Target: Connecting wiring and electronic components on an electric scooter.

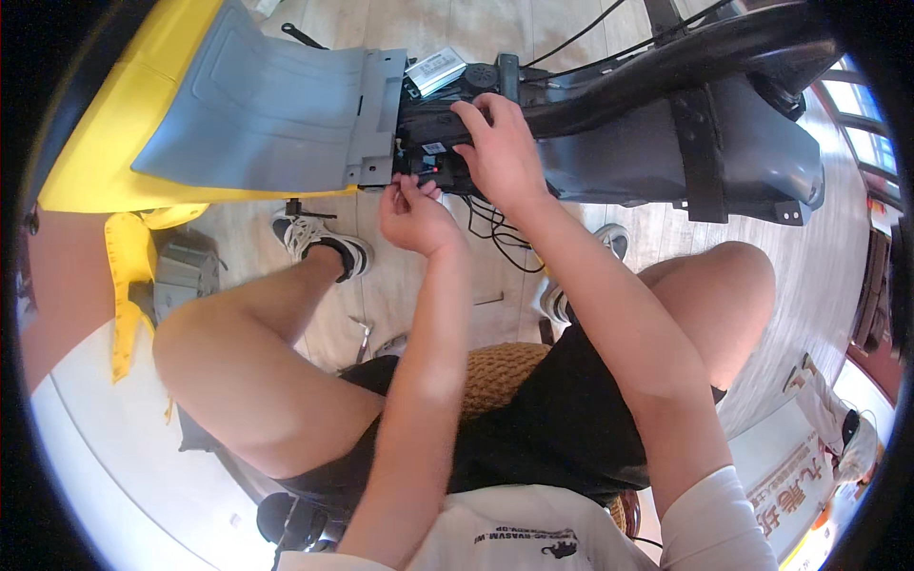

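A scooter-like vehicle body lies across the far side, with a grey footboard [252, 114], yellow side panels [105, 133] and an uncovered compartment [443, 157] of dark parts and wiring. My left hand [416, 217] is at the compartment's near left corner, its fingers pinched together; whatever they hold is too small to make out. Over the compartment's right side reaches my right hand [503, 157], thumb and forefinger apart, nothing visible between them. A silver box with a label [436, 70], probably a controller, sits tilted at the compartment's far edge. Black cables [500, 236] hang below, near my right wrist.
A thick black tube [657, 67] runs to the right above a dark grey cover [609, 162] with a black strap [703, 152]. Yellow parts [124, 276] stand on the left beside a grey piece [186, 271]. Tools [362, 338] lie on the wooden floor between my feet.
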`<action>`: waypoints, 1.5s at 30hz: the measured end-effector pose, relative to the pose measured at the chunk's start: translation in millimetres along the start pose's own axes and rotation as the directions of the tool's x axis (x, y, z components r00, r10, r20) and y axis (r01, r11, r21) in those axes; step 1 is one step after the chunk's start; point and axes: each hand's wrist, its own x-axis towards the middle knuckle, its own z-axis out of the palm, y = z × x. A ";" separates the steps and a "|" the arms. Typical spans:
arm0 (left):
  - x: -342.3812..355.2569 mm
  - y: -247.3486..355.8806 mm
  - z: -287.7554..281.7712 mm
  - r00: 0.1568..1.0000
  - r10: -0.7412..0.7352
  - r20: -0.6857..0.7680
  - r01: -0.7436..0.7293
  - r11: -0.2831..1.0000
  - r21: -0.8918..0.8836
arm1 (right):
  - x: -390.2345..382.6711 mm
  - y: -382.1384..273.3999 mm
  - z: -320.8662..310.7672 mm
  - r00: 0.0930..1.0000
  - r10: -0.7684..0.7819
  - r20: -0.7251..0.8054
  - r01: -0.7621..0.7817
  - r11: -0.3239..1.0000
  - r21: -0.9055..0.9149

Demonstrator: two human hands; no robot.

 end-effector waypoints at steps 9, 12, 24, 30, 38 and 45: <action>-2.8 -11.0 -6.2 0.992 0.069 0.102 -0.061 0.995 -0.080 | -11.4 -9.8 6.9 0.990 0.062 0.125 -0.055 0.997 -0.058; 2.0 -11.3 -11.5 0.989 0.076 0.131 -0.070 0.996 -0.051 | -17.8 -14.0 16.8 0.952 -0.039 0.302 0.041 0.999 0.000; -4.6 0.3 -30.6 0.929 0.267 0.258 -0.358 0.828 0.431 | -21.9 -19.4 39.9 0.907 0.036 0.420 -0.080 0.993 0.088; 2.9 20.3 -27.7 0.890 0.060 0.453 -0.393 0.606 0.692 | -21.2 -13.7 39.5 0.912 -0.034 0.409 -0.027 0.989 0.143; -2.5 26.0 -28.0 0.823 0.078 0.563 -0.521 0.500 0.692 | -23.0 -7.3 37.0 0.902 -0.050 0.429 -0.027 0.985 0.171; -1.6 31.1 -15.4 0.792 -0.010 0.610 -0.556 0.401 0.728 | -11.1 4.3 30.3 0.874 -0.078 0.480 -0.055 0.965 0.257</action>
